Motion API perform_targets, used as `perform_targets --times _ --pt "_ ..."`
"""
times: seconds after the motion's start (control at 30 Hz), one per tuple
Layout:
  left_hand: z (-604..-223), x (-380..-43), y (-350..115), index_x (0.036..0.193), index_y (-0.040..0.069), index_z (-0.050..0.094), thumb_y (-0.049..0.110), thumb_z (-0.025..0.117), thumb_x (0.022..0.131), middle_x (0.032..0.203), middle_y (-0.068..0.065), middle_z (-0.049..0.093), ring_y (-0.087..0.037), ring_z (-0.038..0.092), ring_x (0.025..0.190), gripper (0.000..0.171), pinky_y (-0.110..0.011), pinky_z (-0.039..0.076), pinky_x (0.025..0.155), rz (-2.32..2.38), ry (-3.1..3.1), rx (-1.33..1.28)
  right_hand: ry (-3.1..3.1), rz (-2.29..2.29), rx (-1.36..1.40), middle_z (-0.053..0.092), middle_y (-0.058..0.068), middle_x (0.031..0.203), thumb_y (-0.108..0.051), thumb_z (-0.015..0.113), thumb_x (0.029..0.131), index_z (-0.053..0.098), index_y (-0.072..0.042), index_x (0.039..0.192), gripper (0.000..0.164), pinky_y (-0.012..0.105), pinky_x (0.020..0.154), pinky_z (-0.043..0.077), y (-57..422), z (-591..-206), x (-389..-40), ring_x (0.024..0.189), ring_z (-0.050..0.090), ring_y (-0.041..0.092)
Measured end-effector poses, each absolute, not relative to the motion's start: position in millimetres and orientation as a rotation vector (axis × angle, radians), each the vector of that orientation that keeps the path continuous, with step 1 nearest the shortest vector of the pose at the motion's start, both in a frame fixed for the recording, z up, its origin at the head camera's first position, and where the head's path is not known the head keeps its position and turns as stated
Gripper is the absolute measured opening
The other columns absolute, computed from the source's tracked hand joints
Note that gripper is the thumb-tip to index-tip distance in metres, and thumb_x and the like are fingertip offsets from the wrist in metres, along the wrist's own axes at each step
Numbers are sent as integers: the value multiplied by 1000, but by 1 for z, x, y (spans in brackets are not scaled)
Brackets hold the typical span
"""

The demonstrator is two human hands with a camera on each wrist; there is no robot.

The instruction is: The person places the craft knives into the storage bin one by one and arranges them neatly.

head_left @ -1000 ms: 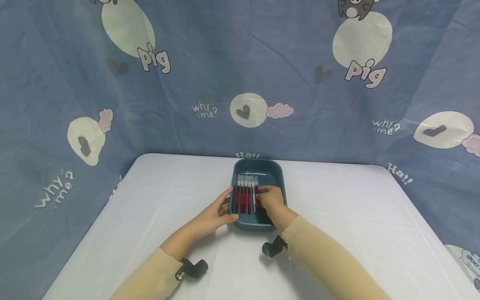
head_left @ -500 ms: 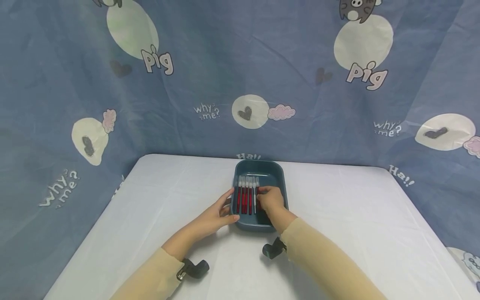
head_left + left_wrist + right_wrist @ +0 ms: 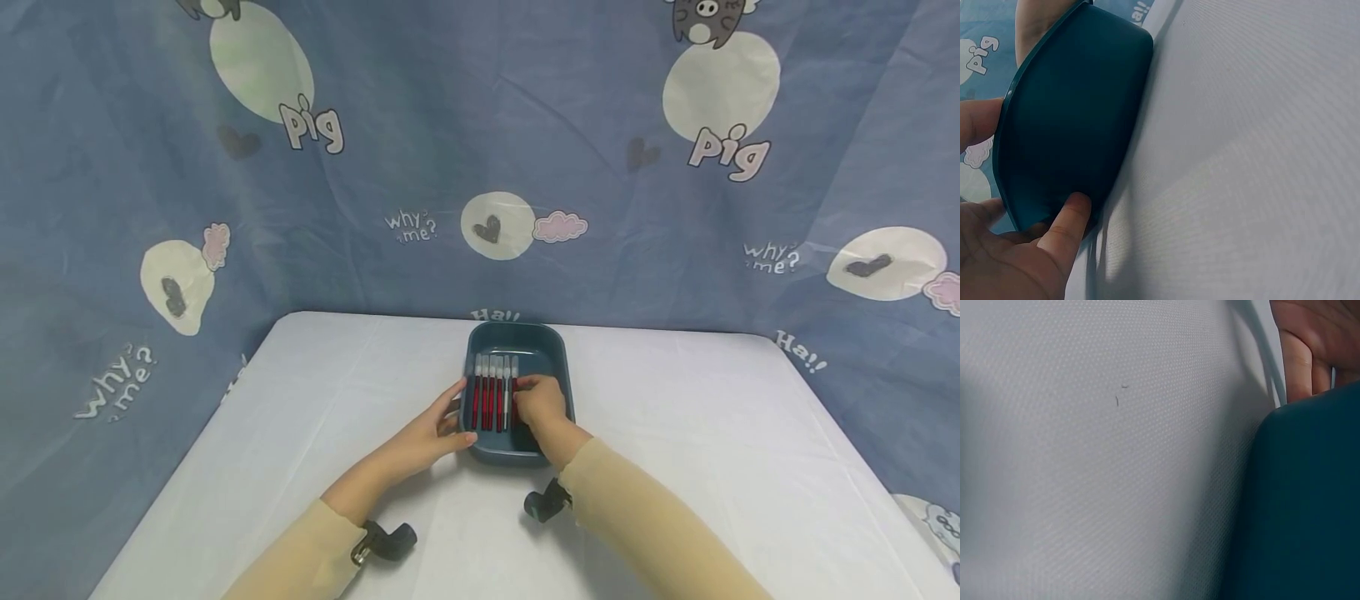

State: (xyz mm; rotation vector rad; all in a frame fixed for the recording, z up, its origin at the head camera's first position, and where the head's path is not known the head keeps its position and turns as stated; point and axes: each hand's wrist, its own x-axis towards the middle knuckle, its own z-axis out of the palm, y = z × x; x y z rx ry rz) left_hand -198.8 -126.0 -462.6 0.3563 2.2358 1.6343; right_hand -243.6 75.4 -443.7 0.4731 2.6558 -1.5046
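In the head view, a dark teal tray (image 3: 495, 457) holds a row of slim red pens (image 3: 489, 403) with pale clear caps, lying side by side. Among them, second from the right, is a silver-white pen (image 3: 506, 405). My right hand (image 3: 546, 405) reaches over the tray's right side, its fingertips pinching the rightmost red pen (image 3: 514, 383), which they partly cover. At the tray's left front corner my left hand (image 3: 425, 433) rests with spread fingers. The left wrist view has its fingers (image 3: 1071, 215) against the tray's outer wall. Neither wrist view shows the pens.
A white cloth covers the table (image 3: 675, 400) around the tray. Behind it hangs a blue printed curtain (image 3: 420, 275). Black wrist-mounted devices sit below the left sleeve (image 3: 388, 542) and the right sleeve (image 3: 546, 502).
The silver-white pen's lower end has swung slightly left, bringing it closer in line with the red ones. My right fingers have shifted a little; my left hand stays at the tray corner.
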Motion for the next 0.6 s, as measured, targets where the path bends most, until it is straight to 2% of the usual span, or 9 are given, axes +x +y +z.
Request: perform_targets --times 0.2,0.37,0.6 --pt "-462 -198 -127 162 31 15 30 73 93 163 -18 24 -40 33 145 90 -54 31 115 1641 2238 353 2649 -1584 459 67 21 118 2 62 87 69 1 120 34 46 93 52 75 -445 -243 108 62 34" --pt "-463 -198 -127 162 31 14 29 73 93 163 -16 24 -38 33 145 91 -54 31 115 1644 2233 357 2527 -1743 451 66 23 115 7 57 84 66 6 122 39 46 94 52 79 -446 -245 105 61 34" --pt "-462 -199 -126 162 29 13 29 73 93 163 -17 24 -39 33 145 92 -54 30 115 1636 2241 359 2344 -1835 452 64 21 116 3 57 91 62 4 129 39 47 101 48 84 -445 -252 107 61 32"
